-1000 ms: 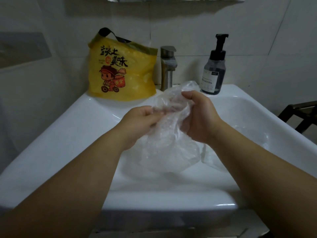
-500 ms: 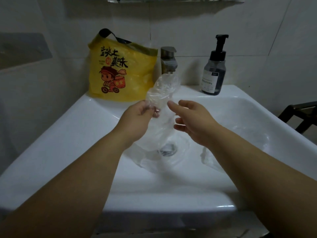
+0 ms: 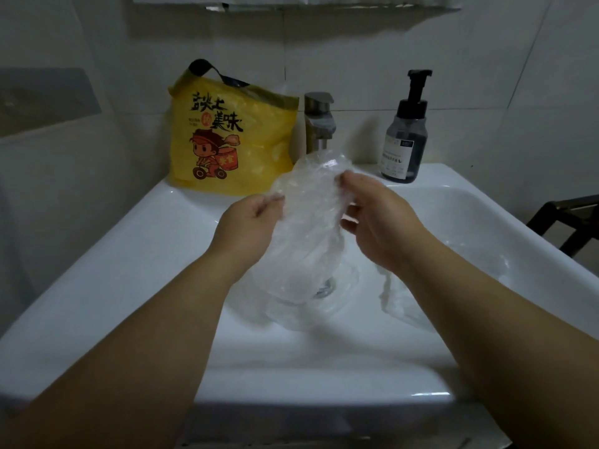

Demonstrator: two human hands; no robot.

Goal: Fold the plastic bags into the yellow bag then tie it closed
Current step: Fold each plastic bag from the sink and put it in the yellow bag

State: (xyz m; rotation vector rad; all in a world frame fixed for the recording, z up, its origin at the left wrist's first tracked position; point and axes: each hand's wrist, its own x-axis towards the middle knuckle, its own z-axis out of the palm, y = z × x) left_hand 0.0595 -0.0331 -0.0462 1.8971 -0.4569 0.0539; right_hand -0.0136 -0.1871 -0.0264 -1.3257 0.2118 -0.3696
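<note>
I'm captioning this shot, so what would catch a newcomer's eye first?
The bright yellow bag with its cartoon print, standing at the back left of the sink. Next, the clear plastic bag held up over the basin between the left hand and right hand.

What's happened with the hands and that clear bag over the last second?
The right hand let go of the clear bag half a second ago and has now taken hold of its upper edge again, spreading it away from the left hand, which kept pinching it throughout. The yellow bag, soap bottle and second bag in the sink stayed put.
</note>
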